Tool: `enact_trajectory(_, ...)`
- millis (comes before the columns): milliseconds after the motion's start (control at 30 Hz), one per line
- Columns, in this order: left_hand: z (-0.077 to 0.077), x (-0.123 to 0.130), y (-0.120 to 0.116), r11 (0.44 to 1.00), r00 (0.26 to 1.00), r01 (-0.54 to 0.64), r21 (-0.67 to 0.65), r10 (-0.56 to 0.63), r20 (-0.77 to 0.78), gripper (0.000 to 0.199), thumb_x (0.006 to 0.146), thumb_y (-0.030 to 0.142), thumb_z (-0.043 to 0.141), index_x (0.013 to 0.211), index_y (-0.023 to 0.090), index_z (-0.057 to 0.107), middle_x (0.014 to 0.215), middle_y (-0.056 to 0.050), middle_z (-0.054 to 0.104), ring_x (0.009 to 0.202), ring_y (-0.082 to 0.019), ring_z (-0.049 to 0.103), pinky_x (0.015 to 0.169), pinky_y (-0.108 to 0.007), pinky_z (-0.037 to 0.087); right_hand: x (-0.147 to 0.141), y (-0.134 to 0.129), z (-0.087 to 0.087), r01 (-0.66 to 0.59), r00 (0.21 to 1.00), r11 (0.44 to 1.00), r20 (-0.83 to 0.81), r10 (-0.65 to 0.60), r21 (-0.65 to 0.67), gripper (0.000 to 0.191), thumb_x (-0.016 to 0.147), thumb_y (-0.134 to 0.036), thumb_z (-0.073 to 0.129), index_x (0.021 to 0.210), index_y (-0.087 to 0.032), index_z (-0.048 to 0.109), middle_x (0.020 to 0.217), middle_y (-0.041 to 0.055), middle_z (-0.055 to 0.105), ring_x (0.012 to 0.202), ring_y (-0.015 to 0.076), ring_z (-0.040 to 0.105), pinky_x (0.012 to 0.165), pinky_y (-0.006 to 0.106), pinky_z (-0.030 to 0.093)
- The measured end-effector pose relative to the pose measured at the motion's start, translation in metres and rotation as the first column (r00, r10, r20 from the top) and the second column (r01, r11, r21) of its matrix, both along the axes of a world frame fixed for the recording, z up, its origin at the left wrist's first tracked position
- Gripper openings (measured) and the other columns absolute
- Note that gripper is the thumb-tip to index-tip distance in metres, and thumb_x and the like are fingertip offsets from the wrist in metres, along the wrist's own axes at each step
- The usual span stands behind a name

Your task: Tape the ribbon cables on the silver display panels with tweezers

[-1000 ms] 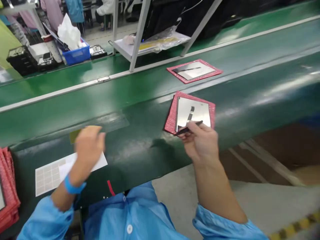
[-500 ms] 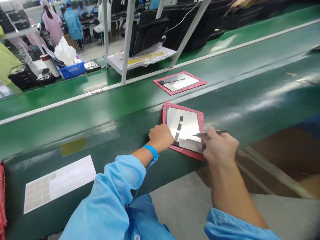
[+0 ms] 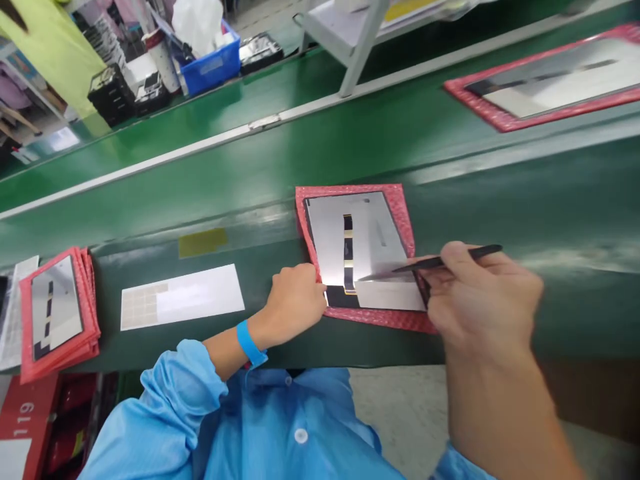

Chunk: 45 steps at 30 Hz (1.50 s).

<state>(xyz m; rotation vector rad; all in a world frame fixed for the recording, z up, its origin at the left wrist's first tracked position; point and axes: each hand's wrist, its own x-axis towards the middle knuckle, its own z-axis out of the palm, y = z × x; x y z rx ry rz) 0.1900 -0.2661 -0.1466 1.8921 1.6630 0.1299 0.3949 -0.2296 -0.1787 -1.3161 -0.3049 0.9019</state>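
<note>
A silvery display panel [image 3: 373, 247] with a dark flex cable [image 3: 348, 253] down its back lies on a pink bubble-wrap sheet [image 3: 406, 210] in front of me. My left hand [image 3: 296, 301], in a blue wrist strap [image 3: 251, 345], is closed at the panel's near left edge. Its fingertips are partly hidden, and it seems to pinch the edge of panel or wrap. My right hand [image 3: 483, 300] is closed on dark tweezers [image 3: 433, 262], whose thin tips point left over the panel near the cable's lower end. Whether the tips touch is unclear.
A white label sheet [image 3: 200, 297] with small squares lies left on the green belt. Farther left sits a stack of pink-wrapped panels [image 3: 63, 307]. Another wrapped panel [image 3: 565, 77] lies far right. Behind stand a blue bin [image 3: 213, 63] and a metal rack [image 3: 357, 67].
My view has swung left and down, bringing the stack of wrapped panels into sight. Both hands stay at the same panel, and the tweezers remain over it.
</note>
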Motion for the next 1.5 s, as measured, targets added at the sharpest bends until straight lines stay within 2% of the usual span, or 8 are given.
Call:
enact_trajectory(167, -0.002, -0.028, -0.03, 0.999, 0.999, -0.041, 0.036, 0.041, 0.01, 0.014, 0.096, 0.023, 0.054, 0.091, 0.02, 0.066, 0.085, -0.01, 0.075, 0.079, -0.03, 0.071, 0.067, -0.035, 0.044, -0.027, -0.005, 0.011, -0.075, 0.987, 0.997, 0.139, 0.078, -0.022, 0.026, 0.064, -0.013, 0.086, 0.058, -0.02, 0.062, 0.058, 0.0004, 0.053, 0.05, 0.0143, 0.06, 0.049, 0.025, 0.056)
enact_trajectory(300, 0.01, -0.065, -0.023, 0.991, 0.997, -0.074, 0.109, 0.072, 0.021, 0.023, 0.101, 0.033, 0.056, 0.087, 0.022, 0.071, 0.085, -0.006, 0.076, 0.079, -0.026, 0.07, 0.071, -0.034, 0.047, -0.057, 0.008, 0.035, -0.152, 0.929, 0.981, 0.357, 0.098, 0.125, 0.017, 0.069, -0.003, 0.079, 0.068, -0.018, 0.069, 0.062, -0.0002, 0.06, 0.053, 0.0094, 0.059, 0.055, 0.02, 0.055)
enact_trajectory(433, 0.011, -0.13, 0.011, 0.939, 0.983, -0.172, 0.298, 0.181, -0.002, 0.028, 0.106, 0.027, 0.051, 0.12, 0.018, 0.074, 0.126, -0.012, 0.074, 0.118, -0.03, 0.064, 0.104, -0.043, 0.047, -0.119, 0.04, 0.048, -0.51, 0.827, 0.831, 0.39, 0.405, 0.22, 0.017, 0.079, -0.012, 0.082, 0.078, -0.018, 0.067, 0.065, -0.002, 0.063, 0.058, 0.0126, 0.066, 0.06, 0.024, 0.059)
enact_trajectory(600, -0.022, -0.179, 0.035, 0.887, 0.984, -0.159, 0.433, 0.176, -0.001, 0.033, 0.099, 0.028, 0.067, 0.129, 0.019, 0.074, 0.143, -0.01, 0.065, 0.131, -0.031, 0.052, 0.115, -0.045, 0.041, -0.188, 0.082, 0.017, -0.741, 0.657, 0.664, 0.315, 0.685, 0.102, 0.029, 0.082, -0.026, 0.088, 0.083, -0.02, 0.059, 0.065, -0.0032, 0.065, 0.057, 0.0163, 0.068, 0.053, 0.025, 0.056)
enact_trajectory(767, -0.036, -0.174, 0.031, 0.853, 0.987, -0.149, 0.499, 0.156, 0.029, 0.031, 0.096, 0.03, 0.073, 0.125, 0.022, 0.076, 0.135, -0.009, 0.065, 0.123, -0.029, 0.055, 0.108, -0.044, 0.045, -0.195, 0.088, -0.012, -0.759, 0.625, 0.648, 0.345, 0.701, 0.059, 0.029, 0.086, -0.03, 0.087, 0.085, -0.022, 0.058, 0.07, -0.0032, 0.068, 0.064, 0.0173, 0.072, 0.057, 0.025, 0.057)
enact_trajectory(1067, -0.026, -0.168, 0.03, 0.884, 0.988, -0.141, 0.447, 0.153, 0.008, 0.033, 0.096, 0.029, 0.074, 0.129, 0.024, 0.072, 0.138, -0.009, 0.063, 0.127, -0.029, 0.053, 0.109, -0.045, 0.044, -0.191, 0.074, -0.002, -0.764, 0.577, 0.642, 0.51, 0.638, 0.061, 0.032, 0.086, -0.041, 0.088, 0.085, -0.026, 0.059, 0.073, -0.0031, 0.069, 0.068, 0.0179, 0.071, 0.06, 0.029, 0.059)
enact_trajectory(1267, -0.028, -0.165, 0.03, 0.87, 0.988, -0.143, 0.472, 0.154, 0.016, 0.03, 0.094, 0.025, 0.076, 0.124, 0.025, 0.073, 0.136, -0.008, 0.065, 0.125, -0.03, 0.055, 0.106, -0.047, 0.047, -0.185, 0.079, -0.012, -0.791, 0.511, 0.605, 0.647, 0.565, 0.096, 0.045, 0.084, -0.06, 0.087, 0.088, -0.025, 0.059, 0.075, -0.0024, 0.068, 0.069, 0.0196, 0.072, 0.058, 0.032, 0.059)
enact_trajectory(1500, -0.03, -0.165, 0.032, 0.865, 0.987, -0.153, 0.477, 0.159, 0.029, 0.028, 0.092, 0.025, 0.078, 0.12, 0.026, 0.074, 0.134, -0.008, 0.064, 0.123, -0.031, 0.055, 0.101, -0.048, 0.049, -0.185, 0.084, -0.013, -0.81, 0.485, 0.577, 0.666, 0.567, 0.099, 0.045, 0.082, -0.059, 0.088, 0.087, -0.024, 0.061, 0.074, -0.0028, 0.068, 0.066, 0.019, 0.073, 0.055, 0.03, 0.059)
